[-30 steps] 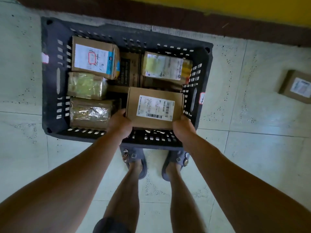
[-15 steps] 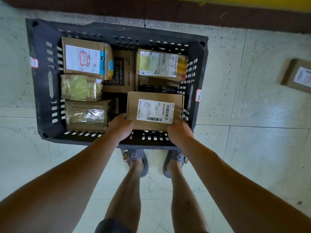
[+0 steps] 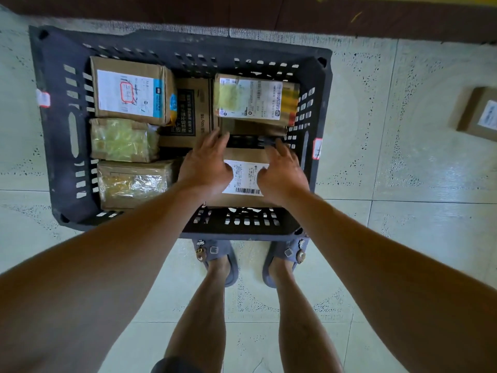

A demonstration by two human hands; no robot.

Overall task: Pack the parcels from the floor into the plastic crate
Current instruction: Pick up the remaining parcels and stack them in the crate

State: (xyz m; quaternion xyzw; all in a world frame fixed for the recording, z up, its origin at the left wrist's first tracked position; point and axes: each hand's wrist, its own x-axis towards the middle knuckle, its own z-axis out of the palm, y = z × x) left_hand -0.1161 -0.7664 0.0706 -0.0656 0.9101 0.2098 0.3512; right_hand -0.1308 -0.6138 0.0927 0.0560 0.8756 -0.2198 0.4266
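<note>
Two bare hands work over the near right corner of the dark grey slotted plastic crate [image 3: 53, 130]; left hand [image 3: 205, 168] and right hand [image 3: 282, 173] are spread above the brown cardboard parcel with white barcode label [image 3: 246, 181], which lies flat inside that corner; the grip of each hand is apart, fingers straight, clamped on nothing; contact with the parcel cannot be told. Five other parcels [image 3: 129, 92] fill the rest of the crate; one brown labelled box [image 3: 478, 114] lies on the pale tiled floor [image 3: 403, 238], well apart to the right.
</note>
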